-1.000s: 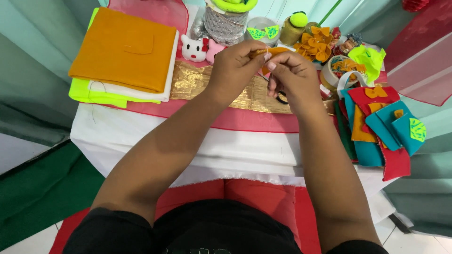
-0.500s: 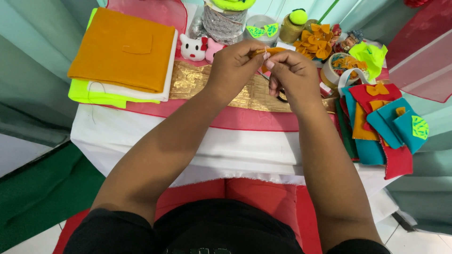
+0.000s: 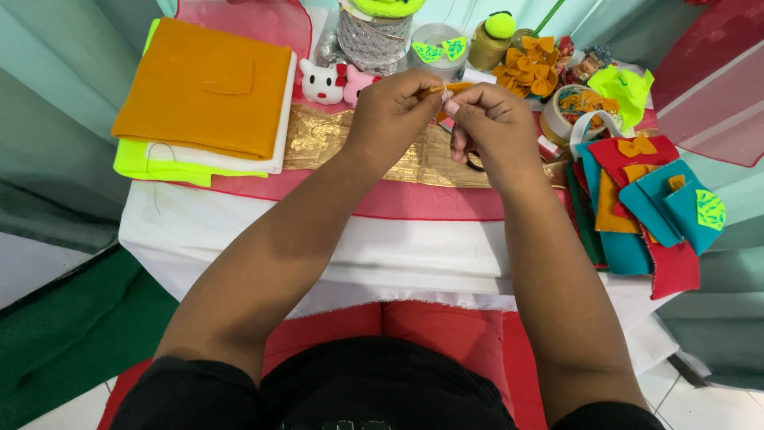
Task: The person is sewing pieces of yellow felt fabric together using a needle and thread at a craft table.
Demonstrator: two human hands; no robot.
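1. Left hand (image 3: 390, 119): fingers are closing together on an orange felt piece (image 3: 446, 89), pinching its left end above the gold band (image 3: 334, 139).
2. Right hand (image 3: 493, 127): fingertips are pinching together at the same piece from the right (whether they are gripping the felt or a thread or needle, I cannot tell).
3. Felt piece: it is sitting between the two hands, its long axis running left to right and slightly upward; both hands are touching it, so neither is nearer.
4. Surface (image 3: 398, 247): it is carrying a white cloth with a red strip.
5. Felt stack (image 3: 203, 87): orange on white on neon yellow, lying well left of the hands.
6. Cat toy (image 3: 322, 82): white, just behind the left hand.
7. Felt shapes (image 3: 645, 207): red, teal and orange, piling up to the right of the right hand.
8. Orange flowers (image 3: 532, 70): lying behind the right hand.
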